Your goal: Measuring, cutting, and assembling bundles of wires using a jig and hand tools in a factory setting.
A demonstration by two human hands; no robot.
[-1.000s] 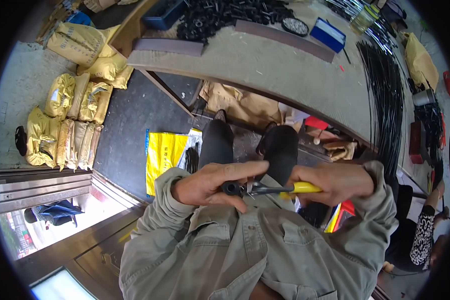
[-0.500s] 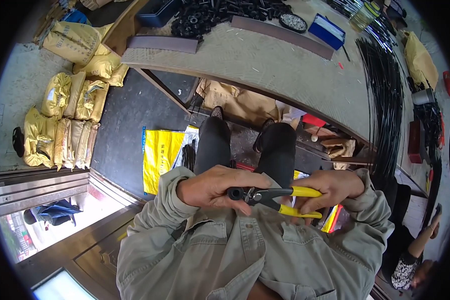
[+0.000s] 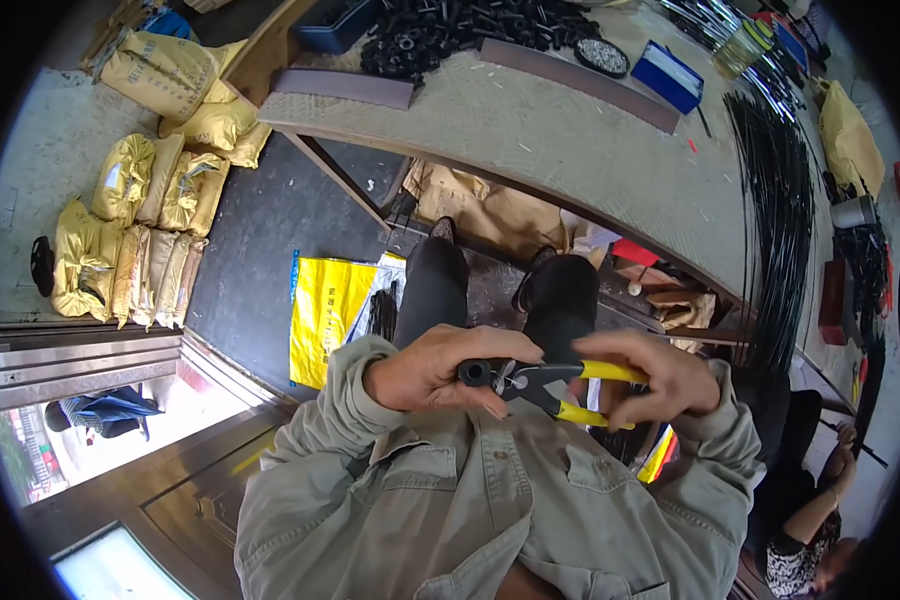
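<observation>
My left hand (image 3: 420, 372) is closed round a short black tubular part (image 3: 474, 373), its hollow round end showing between thumb and fingers. Against this part sit the metal jaws of a pair of pliers (image 3: 546, 380) with yellow handles. What lies between the jaws is too small to tell. Over on the right, my right hand (image 3: 658, 378) is on the yellow handles, its thumb and fingers partly smeared by motion. Both hands are in front of my shirt, above my lap.
Ahead stands a workbench (image 3: 570, 150) with a heap of black parts (image 3: 420, 45), a dish of small pale pieces (image 3: 602, 57), a blue box (image 3: 667, 78) and long black strands (image 3: 775, 220). Yellow sacks (image 3: 125, 180) are stacked at left. Another person (image 3: 810, 530) sits at lower right.
My right hand's fingers have lifted and loosened on the handles. The pliers' handles sit slightly closer together. My left hand keeps its hold; the whole view has shifted a little.
</observation>
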